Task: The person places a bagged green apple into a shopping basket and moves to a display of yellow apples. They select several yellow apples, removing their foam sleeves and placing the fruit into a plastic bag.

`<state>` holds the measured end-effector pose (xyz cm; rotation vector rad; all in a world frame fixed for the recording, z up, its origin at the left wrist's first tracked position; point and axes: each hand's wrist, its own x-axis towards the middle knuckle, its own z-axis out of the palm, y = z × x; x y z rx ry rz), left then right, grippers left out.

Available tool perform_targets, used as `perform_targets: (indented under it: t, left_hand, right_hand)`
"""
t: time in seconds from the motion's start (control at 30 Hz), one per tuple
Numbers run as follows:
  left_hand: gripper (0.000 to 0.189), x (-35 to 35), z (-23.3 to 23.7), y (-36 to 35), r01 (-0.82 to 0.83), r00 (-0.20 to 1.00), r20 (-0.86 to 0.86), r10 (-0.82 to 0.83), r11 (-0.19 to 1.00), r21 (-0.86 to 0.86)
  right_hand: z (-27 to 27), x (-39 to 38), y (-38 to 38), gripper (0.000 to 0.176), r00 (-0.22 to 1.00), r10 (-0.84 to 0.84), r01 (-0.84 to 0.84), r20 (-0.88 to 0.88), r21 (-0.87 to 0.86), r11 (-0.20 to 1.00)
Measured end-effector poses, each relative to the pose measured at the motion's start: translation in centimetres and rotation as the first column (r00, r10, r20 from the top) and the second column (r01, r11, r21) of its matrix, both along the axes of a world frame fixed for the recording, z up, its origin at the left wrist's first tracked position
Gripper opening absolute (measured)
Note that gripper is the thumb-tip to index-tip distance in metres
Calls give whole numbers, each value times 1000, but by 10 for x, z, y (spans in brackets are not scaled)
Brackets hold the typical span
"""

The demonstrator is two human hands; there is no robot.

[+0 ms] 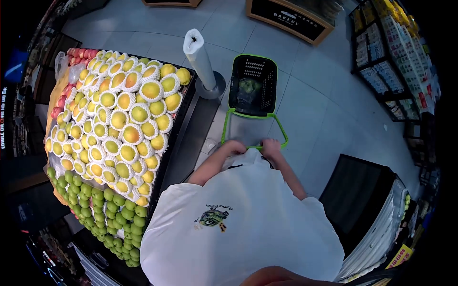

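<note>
Both of my hands are in front of my white shirt, at the near bar of the basket's green handle (pixel 281 129). My left hand (pixel 234 147) is closed, with its fingers curled in. Close by on the right, my right hand (pixel 271 147) is also closed. Between them and the basket spreads a thin translucent sheet that looks like a plastic bag (pixel 245 127), its edge at my fingers. The black basket (pixel 266 86) with a green rim stands on the floor beyond, holding a bagged green item (pixel 249 88).
A fruit stand on the left bears yellow fruit in white foam nets (pixel 139 113), green apples (pixel 125 213) and red fruit (pixel 82 55). A plastic bag roll (pixel 199 59) stands upright beside it. A bakery counter (pixel 288 19), stocked shelves (pixel 381 57) and a black case (pixel 355 195) are also present.
</note>
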<state>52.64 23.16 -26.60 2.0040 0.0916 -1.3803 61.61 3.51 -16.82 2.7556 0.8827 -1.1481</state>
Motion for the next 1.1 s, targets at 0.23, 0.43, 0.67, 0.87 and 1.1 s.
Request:
perform_targets:
  t: [0.23, 0.43, 0.67, 0.87, 1.1]
  left_hand:
    - [34, 63, 13, -79, -317, 927, -301, 223, 896, -312]
    - [59, 135, 33, -151, -342, 936, -209, 284, 876, -340]
    - [56, 229, 59, -191, -787, 617, -573, 539, 415, -457]
    - [66, 317, 63, -207, -720, 678, -453, 579, 400, -567]
    - [71, 412, 74, -225, -765, 619, -326, 714, 454, -457]
  right_hand:
    - [15, 77, -84, 21, 977, 98, -128, 192, 151, 980]
    - [18, 141, -142, 23, 935, -40, -65, 352, 281, 957]
    - [-20, 234, -156, 79, 548, -519, 264, 656, 453, 851]
    - [2, 306, -150, 86, 560, -697, 414, 447, 578, 703]
    - [-21, 424, -153, 77, 443, -653, 736, -614, 665, -126]
